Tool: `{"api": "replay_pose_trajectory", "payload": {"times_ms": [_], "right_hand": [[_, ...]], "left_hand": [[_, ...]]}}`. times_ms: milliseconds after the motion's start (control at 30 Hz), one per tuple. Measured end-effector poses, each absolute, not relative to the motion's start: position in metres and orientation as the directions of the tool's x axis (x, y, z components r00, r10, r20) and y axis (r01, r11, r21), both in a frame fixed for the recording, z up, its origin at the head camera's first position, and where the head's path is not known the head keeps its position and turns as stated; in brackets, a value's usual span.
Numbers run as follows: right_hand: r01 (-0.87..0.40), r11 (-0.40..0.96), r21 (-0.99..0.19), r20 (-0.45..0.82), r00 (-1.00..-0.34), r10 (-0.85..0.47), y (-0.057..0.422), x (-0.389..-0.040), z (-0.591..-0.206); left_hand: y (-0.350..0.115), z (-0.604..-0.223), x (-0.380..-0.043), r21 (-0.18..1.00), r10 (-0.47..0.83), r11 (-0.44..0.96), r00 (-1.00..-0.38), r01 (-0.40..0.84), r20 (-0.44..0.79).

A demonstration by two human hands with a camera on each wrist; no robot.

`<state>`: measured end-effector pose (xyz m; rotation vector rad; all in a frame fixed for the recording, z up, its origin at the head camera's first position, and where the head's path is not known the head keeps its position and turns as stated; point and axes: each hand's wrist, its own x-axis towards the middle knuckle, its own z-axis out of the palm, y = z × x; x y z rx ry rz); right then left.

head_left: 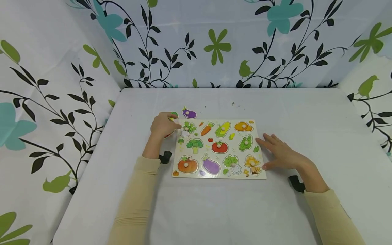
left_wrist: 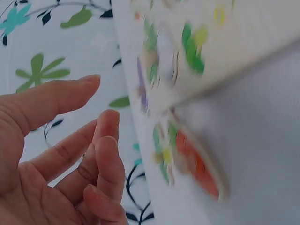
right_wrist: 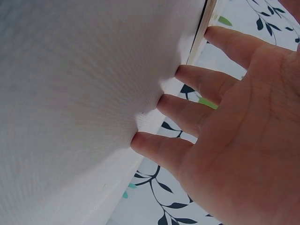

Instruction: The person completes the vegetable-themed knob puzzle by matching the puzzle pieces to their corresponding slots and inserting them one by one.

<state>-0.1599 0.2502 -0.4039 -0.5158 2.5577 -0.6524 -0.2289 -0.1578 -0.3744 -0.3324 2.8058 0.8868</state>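
Observation:
A wooden vegetable puzzle board (head_left: 234, 147) lies flat on the table. My left hand (head_left: 162, 125) is at the board's upper left corner, above loose pieces that it partly covers. In the left wrist view, its thumb and loosely bent fingers are apart with nothing between them. Beyond the corner lies a loose purple eggplant piece (head_left: 189, 114). A red-orange piece (left_wrist: 201, 168) and a green-and-yellow piece (left_wrist: 164, 152) show in the blurred left wrist view. My right hand (head_left: 280, 153) has its fingers spread at the board's right edge, several fingertips (right_wrist: 140, 139) pressing the white cloth.
White cloth covers the table (head_left: 220, 211). A patterned curtain (head_left: 190, 44) with leaves and flowers hangs behind and along the sides. Black wrist mounts show beside the left wrist (head_left: 165, 157) and the right wrist (head_left: 296, 183).

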Motion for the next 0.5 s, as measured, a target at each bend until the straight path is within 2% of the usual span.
{"api": "replay_pose_trajectory", "payload": {"times_ms": [300,500], "right_hand": [[-0.242,0.811,-0.533,-0.324,-0.827,-0.460,0.251,-0.161,-0.404],[-0.230,0.817,-0.528,-0.329,-0.833,-0.446,0.250,-0.160,-0.404]], "left_hand": [[-0.198,-0.387,-0.229,0.474,-0.163,0.816,-0.919,-0.331,-0.360],[-0.203,-0.401,-0.231,0.509,-0.139,0.803,-0.928,-0.311,-0.347]]}}
